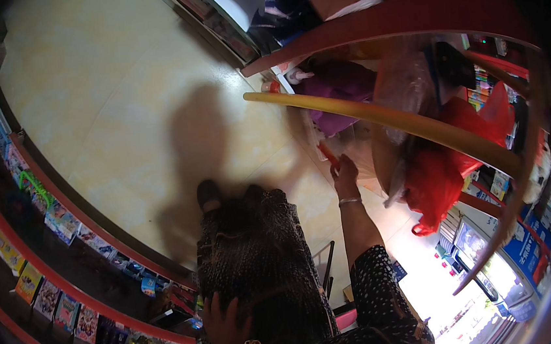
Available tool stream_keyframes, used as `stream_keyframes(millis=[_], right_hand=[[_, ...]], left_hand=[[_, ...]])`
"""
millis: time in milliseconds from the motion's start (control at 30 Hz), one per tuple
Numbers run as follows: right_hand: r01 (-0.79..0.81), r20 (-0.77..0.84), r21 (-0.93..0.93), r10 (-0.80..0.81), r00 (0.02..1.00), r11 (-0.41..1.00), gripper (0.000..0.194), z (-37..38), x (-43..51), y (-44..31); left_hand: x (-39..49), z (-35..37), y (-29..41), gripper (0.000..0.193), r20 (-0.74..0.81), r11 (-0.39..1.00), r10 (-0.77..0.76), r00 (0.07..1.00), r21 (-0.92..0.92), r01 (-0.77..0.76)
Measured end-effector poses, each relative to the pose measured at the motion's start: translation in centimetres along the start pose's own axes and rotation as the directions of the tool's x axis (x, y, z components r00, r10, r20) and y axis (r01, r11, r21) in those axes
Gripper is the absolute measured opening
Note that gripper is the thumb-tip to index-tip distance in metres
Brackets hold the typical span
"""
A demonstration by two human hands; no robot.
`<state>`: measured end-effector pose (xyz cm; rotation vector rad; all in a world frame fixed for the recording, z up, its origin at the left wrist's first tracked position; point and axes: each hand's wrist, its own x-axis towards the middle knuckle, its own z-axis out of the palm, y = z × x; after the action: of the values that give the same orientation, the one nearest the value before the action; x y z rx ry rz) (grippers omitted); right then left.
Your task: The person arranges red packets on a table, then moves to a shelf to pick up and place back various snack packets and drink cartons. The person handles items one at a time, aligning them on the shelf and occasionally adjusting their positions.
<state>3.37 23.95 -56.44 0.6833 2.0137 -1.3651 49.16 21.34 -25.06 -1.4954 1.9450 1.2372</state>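
My right hand (pixel 346 175), with a bracelet at the wrist, reaches forward and grips a small orange-red object (pixel 328 153), whose kind I cannot tell. Just beyond it is a clear plastic bag or sheet (pixel 352 153), beside a purple cloth (pixel 334 88). A long yellowish pole (pixel 358 110) crosses above these things. Red plastic bags (pixel 435 177) lie to the right of the hand. My left hand (pixel 225 324) rests on the dark patterned garment (pixel 258 252) over my lap or thigh, fingers spread, holding nothing that I can see.
Shelves with red edges (pixel 63 269) curve along the left, carrying small packaged goods and booklets (pixel 48 297). A red-edged counter or shelf (pixel 390 24) spans the upper right. Pale floor tiles (pixel 101 89) show ahead of my feet. A glass-door cooler (pixel 489 256) stands at the lower right.
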Motion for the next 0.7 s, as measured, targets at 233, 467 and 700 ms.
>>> stream_keyframes(millis=[233, 467, 700], right_hand=[[-0.044, 0.045, -0.146, 0.051, 0.998, 0.988, 0.045, 3.1, 4.5, 0.5], [0.136, 0.164, -0.298, -0.089, 0.982, 0.945, 0.036, -1.7, -1.1, 4.2], [0.455, 0.577, -0.574, -0.057, 0.814, 0.68, 0.017, -5.6, -22.8, 8.9]], left_hand=[[1.5, -1.0, 1.2, 0.06, 0.041, 1.0, 0.003, 0.999, 0.021, -0.003], [0.9, -1.0, 1.3, 0.059, -0.008, 1.0, -0.01, 1.0, 0.004, 0.01], [0.2, 0.4, -0.8, 0.059, -0.054, 0.996, 0.089, 0.995, 0.007, -0.089]])
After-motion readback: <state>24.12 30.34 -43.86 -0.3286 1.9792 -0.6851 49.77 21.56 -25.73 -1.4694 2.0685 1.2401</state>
